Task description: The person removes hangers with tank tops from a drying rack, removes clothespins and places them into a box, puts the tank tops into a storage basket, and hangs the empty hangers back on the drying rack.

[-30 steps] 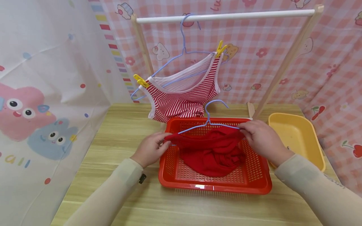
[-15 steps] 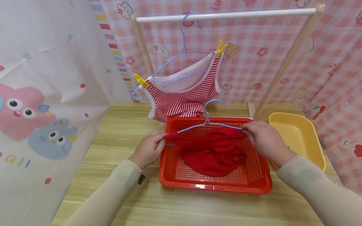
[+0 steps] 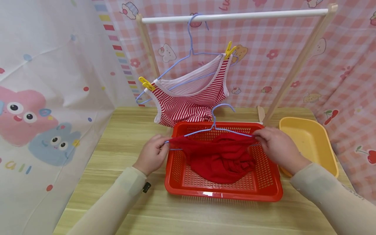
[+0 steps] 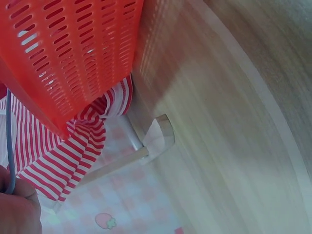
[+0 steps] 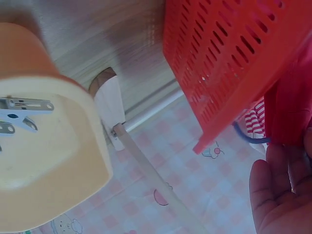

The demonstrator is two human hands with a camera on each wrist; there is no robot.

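Observation:
A blue wire clothes hanger (image 3: 214, 128) stands with its hook up over the red basket (image 3: 223, 195). A red garment (image 3: 220, 166) hangs stretched along it, its lower part bunched in the basket; its kind is hard to tell. My left hand (image 3: 152, 155) pinches the hanger's left end beside the garment's edge. In the left wrist view, the hanger wire (image 4: 9, 146) runs into those fingers (image 4: 22, 187). With my right hand (image 3: 279, 148) I pinch the garment's other edge at the hanger's right arm. The right wrist view shows fingers (image 5: 278, 170) against the red fabric (image 5: 290, 112).
Behind the basket, a red-striped tank top (image 3: 188, 107) hangs on another blue hanger (image 3: 191, 39), with yellow clothespins (image 3: 147, 84) at its straps. A white rod (image 3: 264, 14) on wooden posts holds it. At right stands a yellow tub (image 3: 311, 143) with metal clips (image 5: 24, 114) inside.
My left hand has moved slightly left and up, and the hanger's left tip now shows beside its fingers. The right hand has shifted slightly right, and the garment's top edge is stretched wider.

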